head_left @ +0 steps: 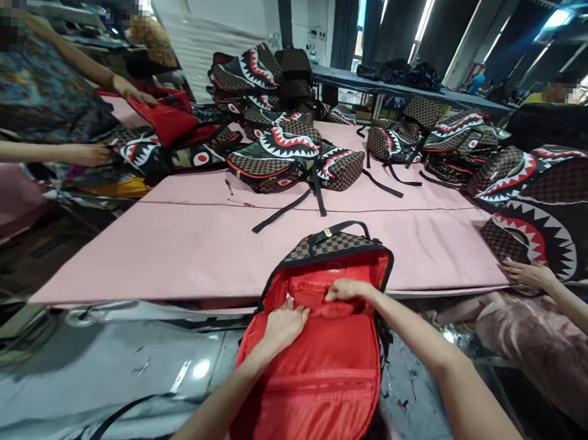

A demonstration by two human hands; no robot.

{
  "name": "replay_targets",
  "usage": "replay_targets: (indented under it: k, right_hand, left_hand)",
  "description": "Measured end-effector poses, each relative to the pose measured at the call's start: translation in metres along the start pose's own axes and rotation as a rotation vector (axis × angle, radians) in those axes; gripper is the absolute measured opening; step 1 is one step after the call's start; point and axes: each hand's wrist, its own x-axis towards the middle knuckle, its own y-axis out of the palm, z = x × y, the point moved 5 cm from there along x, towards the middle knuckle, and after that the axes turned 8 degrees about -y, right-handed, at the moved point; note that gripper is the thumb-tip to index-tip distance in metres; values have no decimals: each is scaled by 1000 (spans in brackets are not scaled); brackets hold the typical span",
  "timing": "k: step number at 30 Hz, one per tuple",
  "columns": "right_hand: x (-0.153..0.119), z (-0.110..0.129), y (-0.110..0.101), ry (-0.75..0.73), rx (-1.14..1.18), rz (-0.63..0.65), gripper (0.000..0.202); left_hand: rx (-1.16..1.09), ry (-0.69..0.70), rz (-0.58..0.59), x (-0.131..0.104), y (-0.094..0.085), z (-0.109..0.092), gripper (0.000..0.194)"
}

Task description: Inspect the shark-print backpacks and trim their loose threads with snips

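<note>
In front of me an unzipped backpack (306,420) shows its red lining, with its front panel folded down towards me. A brown checkered top and a black carry handle (358,225) rest at the edge of the pink table. My left hand (283,324) is inside at the left, its fingers closed on the red lining beside a small white piece. My right hand (348,291) reaches in from the right, fingers curled in a pinch on the red lining near the back wall. Its fingertips are partly hidden by the cloth.
Several shark-mouth backpacks (283,149) lie across the pink table (183,240), with loose black straps. A pen (240,203) lies there too. At left, a person's hand (135,94) holds a red-lined bag; at right, another person's hand (532,274) touches a backpack.
</note>
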Motion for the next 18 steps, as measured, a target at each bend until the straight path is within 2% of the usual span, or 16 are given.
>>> replay_targets:
  k: [4, 6, 8, 12, 14, 16, 17, 18]
  right_hand:
    - [12, -24, -85, -32, 96, -276, 29]
    - [11, -31, -109, -75, 147, -361, 29]
    - [5, -31, -118, -151, 203, -380, 25]
    - [-23, -31, -110, -292, 310, -291, 22]
    - [-43, -42, -110, -345, 421, -284, 29]
    - [-62, -66, -117, -360, 593, -400, 38]
    - [-69, -85, -121, -298, 630, -499, 40]
    - [-76, -108, -122, -169, 611, -595, 40]
  left_hand:
    - [76, 6, 65, 9, -1, -5, 51]
    - [109, 6, 70, 10, 0, -8, 52]
    - [133, 5, 62, 11, 1, -10, 52]
    - [184, -20, 87, 12, 3, -13, 48]
    - [207, -26, 115, 10, 2, -15, 48]
    - [200, -14, 122, 9, -3, -19, 50]
    - [195, -11, 127, 8, -5, -20, 51]
    - [193, -7, 130, 8, -6, -22, 52]
